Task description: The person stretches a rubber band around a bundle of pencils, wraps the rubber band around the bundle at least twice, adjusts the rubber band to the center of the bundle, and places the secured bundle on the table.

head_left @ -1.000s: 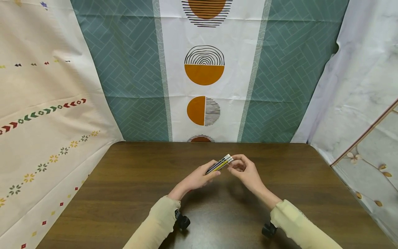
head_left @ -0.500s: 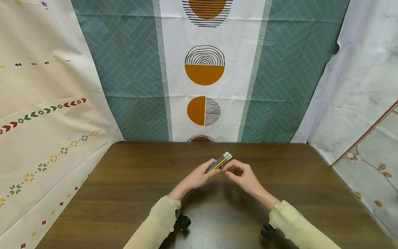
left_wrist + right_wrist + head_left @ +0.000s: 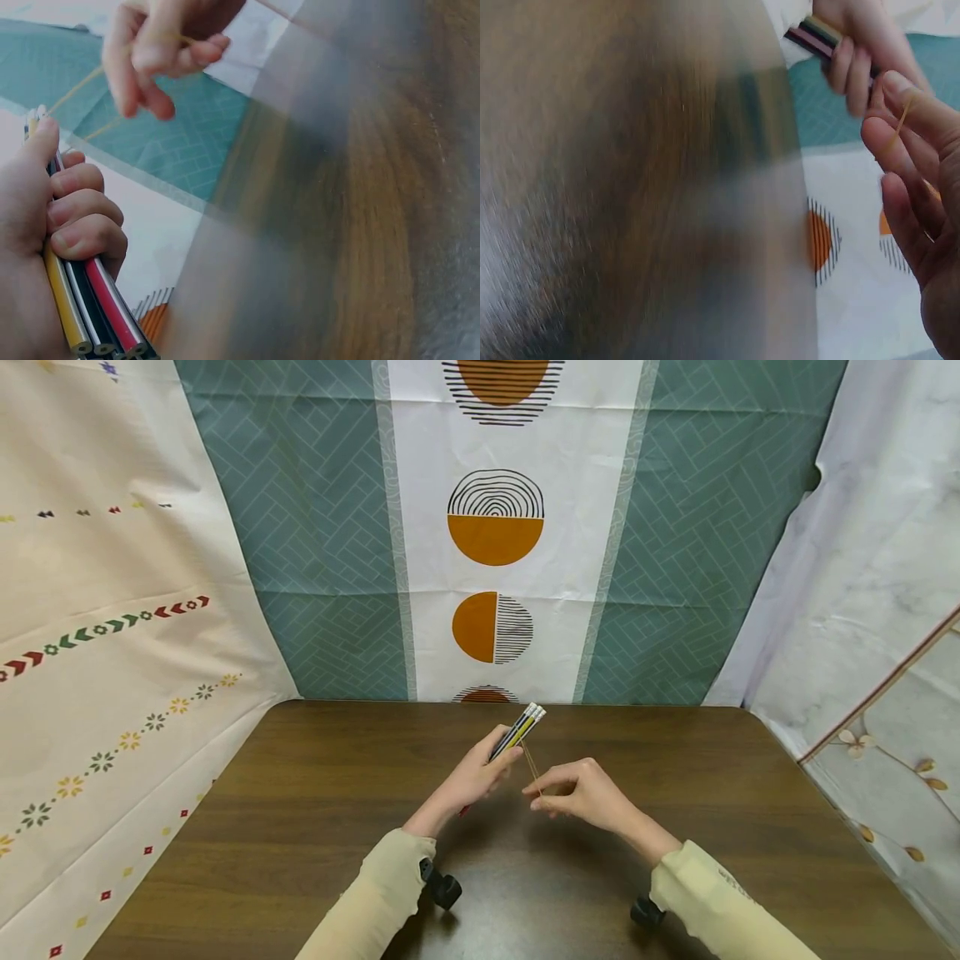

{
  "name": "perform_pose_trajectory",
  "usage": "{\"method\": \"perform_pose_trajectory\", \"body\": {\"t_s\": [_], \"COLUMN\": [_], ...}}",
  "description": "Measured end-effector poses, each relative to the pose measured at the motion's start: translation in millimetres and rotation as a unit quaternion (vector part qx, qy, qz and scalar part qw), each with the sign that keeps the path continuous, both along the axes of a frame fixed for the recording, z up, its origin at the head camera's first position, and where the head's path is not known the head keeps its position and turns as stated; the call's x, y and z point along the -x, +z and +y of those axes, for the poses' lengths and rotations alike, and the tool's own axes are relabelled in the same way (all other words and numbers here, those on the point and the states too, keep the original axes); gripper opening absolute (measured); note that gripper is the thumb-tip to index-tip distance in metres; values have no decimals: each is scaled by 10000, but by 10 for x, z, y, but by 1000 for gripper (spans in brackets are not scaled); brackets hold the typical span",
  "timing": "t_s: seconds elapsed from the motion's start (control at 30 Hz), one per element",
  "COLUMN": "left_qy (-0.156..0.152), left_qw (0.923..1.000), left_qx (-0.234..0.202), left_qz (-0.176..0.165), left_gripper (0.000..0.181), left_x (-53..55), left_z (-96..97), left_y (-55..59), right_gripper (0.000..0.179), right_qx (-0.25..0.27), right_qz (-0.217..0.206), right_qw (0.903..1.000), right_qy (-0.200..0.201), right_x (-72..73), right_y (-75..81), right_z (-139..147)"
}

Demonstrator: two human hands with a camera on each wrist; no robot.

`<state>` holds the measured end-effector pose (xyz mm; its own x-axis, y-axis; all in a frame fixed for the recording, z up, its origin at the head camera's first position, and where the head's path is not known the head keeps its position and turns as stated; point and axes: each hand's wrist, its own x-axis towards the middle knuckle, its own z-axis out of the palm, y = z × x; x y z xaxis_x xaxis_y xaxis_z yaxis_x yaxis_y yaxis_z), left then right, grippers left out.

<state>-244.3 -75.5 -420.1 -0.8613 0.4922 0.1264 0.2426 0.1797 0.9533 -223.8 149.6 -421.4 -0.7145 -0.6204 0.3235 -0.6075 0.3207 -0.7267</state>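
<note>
My left hand (image 3: 472, 775) grips a bundle of several pencils (image 3: 517, 731), their white eraser ends up and tilted to the right. In the left wrist view, yellow, black and red barrels of the pencils (image 3: 69, 300) stick out below the curled fingers. A thin tan rubber band (image 3: 532, 765) stretches from the bundle's upper part to my right hand (image 3: 585, 793), below and to the right. Thumb and fingers there hold the band's free end; in the right wrist view the rubber band (image 3: 904, 120) crosses the fingertips. The left palm hides the pencils' middle.
Both hands are above a dark brown wooden table (image 3: 300, 827). A patterned green and white cloth (image 3: 330, 643) hangs behind its far edge. Cream cloth (image 3: 135, 693) borders the left side, and pale marbled cloth (image 3: 847, 635) the right.
The right hand has moved down and away from the pencils, drawing the rubber band out long. The left hand has risen slightly left and tilted the bundle more upright.
</note>
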Motion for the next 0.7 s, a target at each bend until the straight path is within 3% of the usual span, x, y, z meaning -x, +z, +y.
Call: {"method": "perform_pose_trajectory", "body": {"t_s": [0.13,0.27,0.57,0.63,0.7], "left_qy": [155,200,233,283,399], "left_qw": [9989,9965,9956,9951,9944], "left_qx": [-281,-474,-505,-574,-664], "left_qz": [-337,-652,-748,-751,-723], "left_gripper": [34,35,34,35,36], "left_x": [36,51,17,4,-16], "left_z": [7,23,35,50,71], "left_y": [-62,-113,-166,-174,-182], "right_gripper": [25,29,49,50,51], "right_qx": [372,886,1840,2113,2548], "right_qz": [306,-27,-1037,-1177,-1401], "right_qw": [9971,9930,9774,9702,9561], "right_qy": [594,782,118,-125,-354], "right_x": [-76,-134,-192,-200,-202], "right_y": [19,25,25,51,95], "right_z": [-65,-101,-89,-114,-156]}}
